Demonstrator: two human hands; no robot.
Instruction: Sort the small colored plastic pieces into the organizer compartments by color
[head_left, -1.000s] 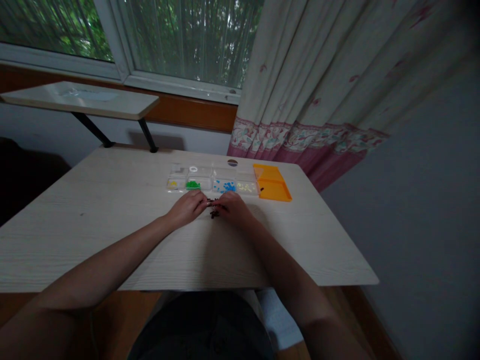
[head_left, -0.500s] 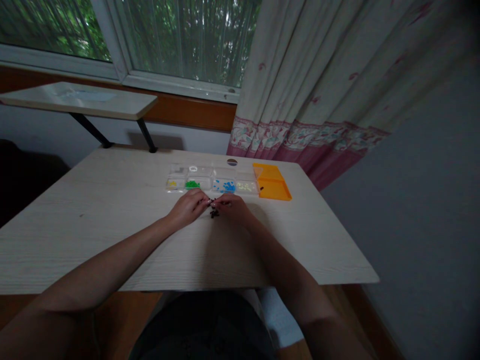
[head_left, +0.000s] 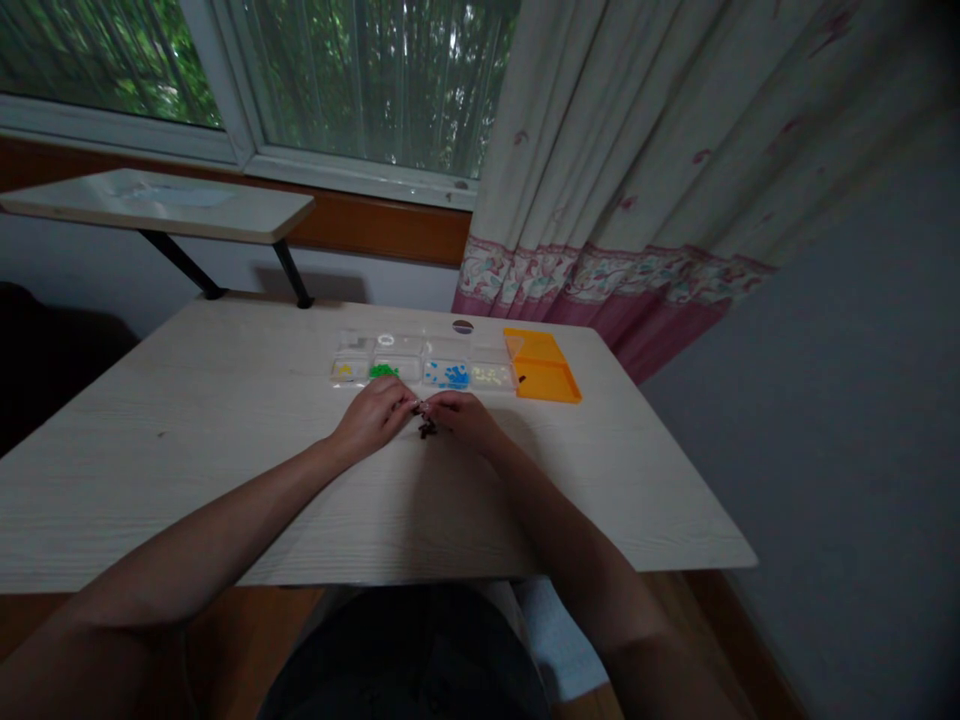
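Note:
My left hand (head_left: 373,414) and my right hand (head_left: 465,416) rest on the light wooden table (head_left: 225,450), fingertips meeting over a small cluster of dark beads (head_left: 427,427). Both hands pinch at something tiny between them; it looks like a bead or thread, too small to name. Just beyond the hands lies a clear compartment box (head_left: 424,362) holding yellow beads (head_left: 343,370), green beads (head_left: 383,371), blue beads (head_left: 448,375) and pale yellow beads (head_left: 490,377).
An orange tray (head_left: 541,366) lies to the right of the clear box, with a dark bead at its left edge. A small round dark object (head_left: 463,326) sits behind the box. A side table (head_left: 161,200), window and curtain (head_left: 637,180) stand beyond.
My right hand has drawn slightly left, closer to my left hand; the fingertips now nearly touch above the dark beads. Nothing else has shifted.

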